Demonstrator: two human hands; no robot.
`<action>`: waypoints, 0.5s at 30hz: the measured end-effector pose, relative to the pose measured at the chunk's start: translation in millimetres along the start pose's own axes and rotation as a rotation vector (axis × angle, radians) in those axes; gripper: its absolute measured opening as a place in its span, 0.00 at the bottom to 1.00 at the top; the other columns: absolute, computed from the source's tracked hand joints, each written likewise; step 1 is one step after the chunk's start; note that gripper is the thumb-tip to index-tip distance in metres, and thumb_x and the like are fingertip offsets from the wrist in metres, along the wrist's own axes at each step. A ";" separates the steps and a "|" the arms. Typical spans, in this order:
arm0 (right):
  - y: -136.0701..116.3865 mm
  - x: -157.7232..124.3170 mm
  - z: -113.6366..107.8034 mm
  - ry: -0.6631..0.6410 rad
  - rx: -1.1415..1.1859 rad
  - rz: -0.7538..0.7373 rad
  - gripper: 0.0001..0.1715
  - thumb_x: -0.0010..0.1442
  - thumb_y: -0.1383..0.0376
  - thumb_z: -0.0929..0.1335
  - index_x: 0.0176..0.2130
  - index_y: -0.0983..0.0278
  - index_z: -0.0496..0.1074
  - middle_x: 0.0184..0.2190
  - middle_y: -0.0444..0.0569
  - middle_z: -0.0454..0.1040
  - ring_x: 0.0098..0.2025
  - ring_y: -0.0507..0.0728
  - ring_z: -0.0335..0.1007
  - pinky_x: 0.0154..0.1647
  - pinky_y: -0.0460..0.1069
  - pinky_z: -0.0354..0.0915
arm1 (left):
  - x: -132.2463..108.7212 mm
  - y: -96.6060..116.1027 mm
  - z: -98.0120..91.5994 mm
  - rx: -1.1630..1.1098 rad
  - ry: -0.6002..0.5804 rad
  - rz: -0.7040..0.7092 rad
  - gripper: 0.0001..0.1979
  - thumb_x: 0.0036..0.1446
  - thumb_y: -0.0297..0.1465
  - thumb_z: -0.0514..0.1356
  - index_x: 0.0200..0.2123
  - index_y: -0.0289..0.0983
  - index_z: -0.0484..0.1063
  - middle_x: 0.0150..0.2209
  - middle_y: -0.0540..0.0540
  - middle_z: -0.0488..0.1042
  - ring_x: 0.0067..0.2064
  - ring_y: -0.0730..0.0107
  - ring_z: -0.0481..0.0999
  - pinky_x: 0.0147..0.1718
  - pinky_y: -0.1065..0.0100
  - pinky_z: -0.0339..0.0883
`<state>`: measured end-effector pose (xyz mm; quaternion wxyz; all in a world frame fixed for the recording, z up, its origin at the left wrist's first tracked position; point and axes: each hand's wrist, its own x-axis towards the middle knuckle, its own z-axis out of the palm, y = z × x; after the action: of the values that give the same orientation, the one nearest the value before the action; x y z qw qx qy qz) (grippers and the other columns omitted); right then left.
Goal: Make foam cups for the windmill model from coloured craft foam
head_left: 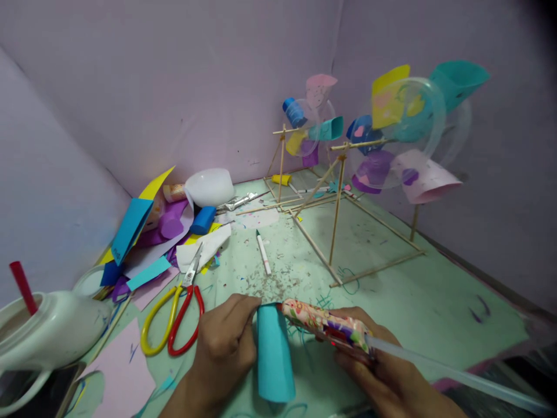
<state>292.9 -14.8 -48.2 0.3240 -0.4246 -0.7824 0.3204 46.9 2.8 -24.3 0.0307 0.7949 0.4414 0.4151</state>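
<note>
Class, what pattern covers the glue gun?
The glue gun has a multicoloured floral pattern, best seen in the head view.

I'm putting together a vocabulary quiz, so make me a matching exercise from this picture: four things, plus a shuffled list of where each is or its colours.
Column one
1. Turquoise paper tube
2. Glue gun
3. Scissors
4. Marker

Column two
A. White with a dark tip
B. Gripped in the right hand
C. Yellow and red at the handle end
D. Held by the left hand

Pairs: 1-D, 2-B, 3-C, 4-A
</note>
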 end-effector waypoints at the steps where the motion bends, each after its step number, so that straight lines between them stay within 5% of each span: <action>1: 0.9 -0.3 0.1 -0.006 -0.003 -0.011 0.15 0.62 0.66 0.61 0.49 0.59 0.63 0.40 0.52 0.74 0.41 0.58 0.73 0.40 0.50 0.71 | 0.1 0.0 0.0 0.007 0.006 0.010 0.09 0.54 0.18 0.54 0.34 0.32 0.72 0.26 0.46 0.73 0.27 0.73 0.73 0.25 0.73 0.65; 15: 2.4 -0.9 2.1 0.001 0.002 0.017 0.17 0.61 0.67 0.61 0.50 0.60 0.64 0.37 0.52 0.74 0.39 0.58 0.73 0.36 0.50 0.71 | -2.7 0.5 1.5 0.024 -0.010 0.035 0.10 0.54 0.17 0.53 0.35 0.32 0.72 0.26 0.44 0.73 0.27 0.72 0.72 0.25 0.72 0.65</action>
<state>292.7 -15.1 -51.5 0.3221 -0.4313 -0.7781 0.3238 47.5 1.0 -26.9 0.0161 0.8048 0.4322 0.4064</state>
